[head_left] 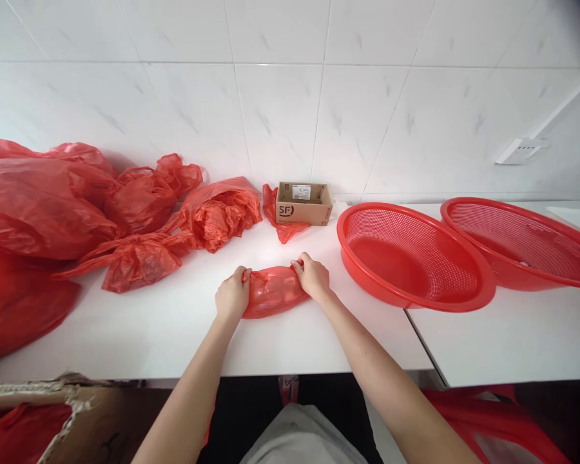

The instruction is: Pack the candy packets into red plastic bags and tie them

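A red plastic bag (pixel 276 293) is stretched between my two hands, just over the white table near its front edge. My left hand (pixel 232 293) pinches the bag's upper left corner between thumb and fingers. At the upper right corner, my right hand (pixel 312 274) grips it the same way. The bag bulges a little in the middle; whether anything is inside cannot be made out. Behind it stands a small open cardboard box (pixel 303 211) with SF printed on the front, and a crumpled red bag (pixel 290 232) lies partly under that box.
Several red plastic bags, some bulky (pixel 43 200), some crumpled (pixel 222 212), are heaped on the left of the table (pixel 174 341). Two red perforated baskets (pixel 396 258) (pixel 526 238) stand at the right. A large carton (pixel 101 419) with red contents is below left. A tiled wall (pixel 280 116) rises behind.
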Demonstrator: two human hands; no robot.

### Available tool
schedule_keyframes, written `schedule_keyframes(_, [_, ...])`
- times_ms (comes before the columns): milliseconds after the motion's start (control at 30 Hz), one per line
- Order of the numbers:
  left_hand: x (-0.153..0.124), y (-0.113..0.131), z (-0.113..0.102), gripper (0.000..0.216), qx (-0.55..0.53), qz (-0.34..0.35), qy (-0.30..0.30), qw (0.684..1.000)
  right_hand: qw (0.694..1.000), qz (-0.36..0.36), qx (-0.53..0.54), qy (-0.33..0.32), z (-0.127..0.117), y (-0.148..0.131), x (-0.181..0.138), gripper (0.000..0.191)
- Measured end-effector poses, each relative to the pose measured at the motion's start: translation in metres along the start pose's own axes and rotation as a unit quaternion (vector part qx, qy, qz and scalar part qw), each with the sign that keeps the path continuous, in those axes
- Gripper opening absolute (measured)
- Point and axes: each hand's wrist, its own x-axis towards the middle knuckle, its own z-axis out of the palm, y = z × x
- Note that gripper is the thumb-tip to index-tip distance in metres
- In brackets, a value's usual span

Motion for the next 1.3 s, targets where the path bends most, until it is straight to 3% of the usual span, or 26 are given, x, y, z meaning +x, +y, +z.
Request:
schedule_keyframes(200, [0.013,0.004,0.010,0.034,0.100,0.024,-0.035,0.994,0.999,0.024,-0.044,-0.012,0.012,0.002,0.007,0.024])
schedule_keyframes(633, [0.011,0.001,0.016,0.035,0.153,0.048,-0.005,0.987,0.995,0.036,-0.087,0.019,0.012,0.005,0.003,0.024])
schedule_keyframes(1067, [-0.035,-0.044,-0.024,0.036,0.021,0.044,0.008,0.999,0.995,0.079,-0.041,0.049,0.008,0.016,0.014,0.022])
schedule_keyframes(1200, [-0.032,-0.048,-0.029,0.038,-0.038,0.033,-0.003,0.999,0.995,0.073,-0.017,0.063,0.010,0.017,0.011,0.024])
schedule_keyframes(1300, [-0.024,-0.038,-0.038,0.028,-0.061,0.032,0.045,0.997,0.994,0.075,0.011,0.075,0.011,0.019,0.011,0.026])
